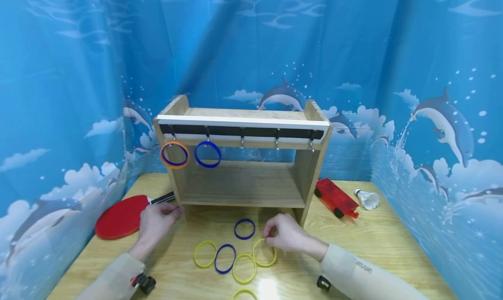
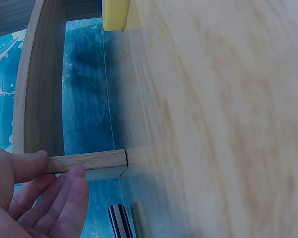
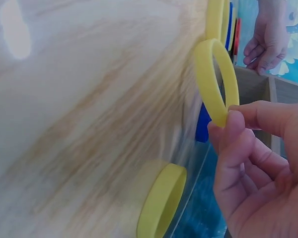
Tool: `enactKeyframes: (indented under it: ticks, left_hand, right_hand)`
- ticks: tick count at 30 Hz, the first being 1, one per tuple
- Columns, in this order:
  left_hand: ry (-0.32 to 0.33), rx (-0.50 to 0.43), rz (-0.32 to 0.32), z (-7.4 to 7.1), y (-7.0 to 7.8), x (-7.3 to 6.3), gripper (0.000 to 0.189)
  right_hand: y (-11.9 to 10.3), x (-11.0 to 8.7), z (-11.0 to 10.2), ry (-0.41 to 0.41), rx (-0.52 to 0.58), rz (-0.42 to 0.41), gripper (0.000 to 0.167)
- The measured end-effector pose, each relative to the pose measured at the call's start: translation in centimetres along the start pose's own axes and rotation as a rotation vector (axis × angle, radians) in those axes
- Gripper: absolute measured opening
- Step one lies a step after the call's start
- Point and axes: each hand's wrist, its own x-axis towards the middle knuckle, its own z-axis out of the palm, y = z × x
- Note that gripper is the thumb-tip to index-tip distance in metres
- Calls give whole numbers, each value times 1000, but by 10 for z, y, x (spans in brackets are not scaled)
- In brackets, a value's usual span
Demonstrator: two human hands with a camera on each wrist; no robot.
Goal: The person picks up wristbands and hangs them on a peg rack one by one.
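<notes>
Tabletop [image 1: 393, 243], right grip [image 1: 288, 233] on yellow ring [image 3: 207, 82]

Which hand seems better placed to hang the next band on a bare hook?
Probably the right hand: it pinches a yellow wristband below the bare hooks, while the left hand grips the wooden shelf.

Near rings [image 3: 207, 82] are yellow or dark blue, far-left outer ring [image 1: 163, 161] orange, left paddle [image 1: 122, 217] red, right car [image 1: 339, 197] red, shuttlecock [image 1: 368, 200] white, table [image 1: 393, 247] wood-grained, curtain [image 1: 243, 51] blue with dolphins and clouds.
</notes>
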Motion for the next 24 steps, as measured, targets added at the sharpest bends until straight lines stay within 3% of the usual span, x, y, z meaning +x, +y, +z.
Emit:
enactKeyframes:
  ticks: [19, 24]
  left_hand:
    - [-6, -5, -8, -1, 0, -1, 18]
    - [-1, -7, -9, 0, 0, -1, 18]
  right_hand:
    - [-12, -2, -17, -93, 121, -8, 9]
    - [-17, -3, -23, -83, 147, -29, 9]
